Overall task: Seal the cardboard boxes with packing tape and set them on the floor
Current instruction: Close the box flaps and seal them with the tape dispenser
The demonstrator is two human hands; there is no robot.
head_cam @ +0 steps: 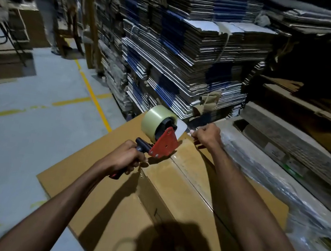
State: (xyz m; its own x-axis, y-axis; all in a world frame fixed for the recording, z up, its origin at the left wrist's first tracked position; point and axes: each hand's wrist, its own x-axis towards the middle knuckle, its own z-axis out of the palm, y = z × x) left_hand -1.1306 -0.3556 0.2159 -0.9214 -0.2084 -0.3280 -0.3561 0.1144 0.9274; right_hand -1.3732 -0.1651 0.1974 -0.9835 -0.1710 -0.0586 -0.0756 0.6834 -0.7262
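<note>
while left hand (124, 157) grips tape dispenser (160, 134) | right hand (207, 135) pinches tape end | cardboard box (173, 189)

Warehouse: tall stacks of flattened cartons (190, 51), yellow-lined concrete floor (24, 129).

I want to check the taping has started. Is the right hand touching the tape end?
Touching. The head view shows the right hand pinching the loose tape end drawn from the red dispenser at the far edge of the cardboard box.
</note>
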